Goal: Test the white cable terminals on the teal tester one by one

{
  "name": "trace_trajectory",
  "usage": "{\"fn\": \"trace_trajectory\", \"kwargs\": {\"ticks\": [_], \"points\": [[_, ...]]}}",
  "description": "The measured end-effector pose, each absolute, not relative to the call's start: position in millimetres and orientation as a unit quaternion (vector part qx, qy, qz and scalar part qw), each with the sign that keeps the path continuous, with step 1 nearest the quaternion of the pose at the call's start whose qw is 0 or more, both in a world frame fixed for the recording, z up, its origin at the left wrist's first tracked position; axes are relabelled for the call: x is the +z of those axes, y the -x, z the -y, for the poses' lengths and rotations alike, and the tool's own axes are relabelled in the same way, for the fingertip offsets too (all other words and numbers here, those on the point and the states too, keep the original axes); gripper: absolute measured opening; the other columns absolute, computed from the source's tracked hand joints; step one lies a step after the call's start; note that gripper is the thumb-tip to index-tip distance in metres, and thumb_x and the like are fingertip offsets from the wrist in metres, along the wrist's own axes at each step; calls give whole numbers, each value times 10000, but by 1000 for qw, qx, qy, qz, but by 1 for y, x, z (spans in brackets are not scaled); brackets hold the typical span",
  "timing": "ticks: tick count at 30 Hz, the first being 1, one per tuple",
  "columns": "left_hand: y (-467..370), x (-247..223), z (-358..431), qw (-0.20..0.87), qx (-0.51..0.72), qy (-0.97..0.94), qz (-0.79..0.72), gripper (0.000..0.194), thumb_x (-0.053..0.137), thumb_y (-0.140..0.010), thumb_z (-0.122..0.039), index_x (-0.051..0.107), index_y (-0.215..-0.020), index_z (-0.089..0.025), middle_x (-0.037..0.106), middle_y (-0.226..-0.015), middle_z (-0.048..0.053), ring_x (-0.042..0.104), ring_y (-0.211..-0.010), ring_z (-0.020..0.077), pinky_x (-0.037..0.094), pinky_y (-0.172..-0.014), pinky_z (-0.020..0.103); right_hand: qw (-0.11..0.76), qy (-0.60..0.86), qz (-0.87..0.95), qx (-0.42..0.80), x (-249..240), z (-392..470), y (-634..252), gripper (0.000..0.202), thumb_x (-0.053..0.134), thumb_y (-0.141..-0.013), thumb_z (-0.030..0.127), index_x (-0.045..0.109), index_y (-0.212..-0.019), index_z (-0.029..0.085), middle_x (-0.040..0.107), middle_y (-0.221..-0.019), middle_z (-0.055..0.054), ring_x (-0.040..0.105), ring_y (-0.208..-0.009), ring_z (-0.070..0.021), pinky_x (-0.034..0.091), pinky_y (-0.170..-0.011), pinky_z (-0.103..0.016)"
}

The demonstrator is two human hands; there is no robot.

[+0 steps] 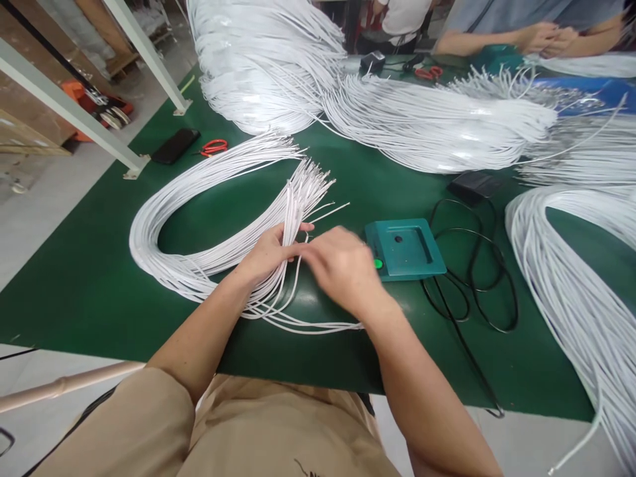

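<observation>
My left hand (275,252) is closed around a small bunch of white cables (293,209), whose ends point up and away from me. Right beside it, my right hand (342,265) has its fingers curled at one single white cable; motion blurs this hand somewhat. Under and behind my left hand lies a curved bundle of white cables (149,228), bent into a U with its ends towards the middle of the table. A few loose cables trail under my right wrist. Just right of that hand sits a teal device (407,248) with a green lit spot.
Large heaps of white cables (263,66) lie at the back, with another bundle (561,265) at right. Red-handled scissors (214,147) and a black phone-like object (175,146) rest near a metal post (149,59). A black cord (477,285) loops across the green table. Across it, a person's hands (549,40) work.
</observation>
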State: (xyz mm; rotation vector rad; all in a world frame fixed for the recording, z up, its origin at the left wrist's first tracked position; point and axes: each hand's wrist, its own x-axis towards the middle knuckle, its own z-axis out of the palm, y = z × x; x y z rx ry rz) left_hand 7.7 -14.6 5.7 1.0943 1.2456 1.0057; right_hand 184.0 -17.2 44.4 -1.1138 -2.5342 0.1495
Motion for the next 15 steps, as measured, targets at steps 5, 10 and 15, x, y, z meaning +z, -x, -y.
{"fn": "trace_trajectory", "kwargs": {"ticks": [5, 10, 15], "points": [[-7, 6, 12, 596, 472, -427, -489, 346, 760, -679, -291, 635, -977, -168, 666, -875, 18, 605, -782, 120, 473, -770, 254, 101, 258, 960, 32, 31, 39, -147, 229, 481, -830, 117, 693, -905, 74, 635, -1028, -176, 527, -1023, -293, 404, -812, -397], [-5, 6, 11, 573, 462, -423, -529, 300, 739, -707, -345, 700, -948, -170, 674, -1005, 47, 585, -837, 127, 450, -731, 232, -35, 336, 927, 162, 33, 50, -146, 169, 580, -753, 122, 718, -848, 109, 697, -833, -152, 613, -835, -259, 430, -677, -344], [-3, 5, 12, 549, 460, -437, -544, 359, 806, -618, -258, 729, -962, -188, 704, -904, 13, 587, -810, 129, 434, -815, 253, -55, 368, 827, 421, 56, 28, -163, 275, 501, -871, 319, 670, -689, 200, 651, -567, -40, 527, -459, -136, 342, -472, -262]]}}
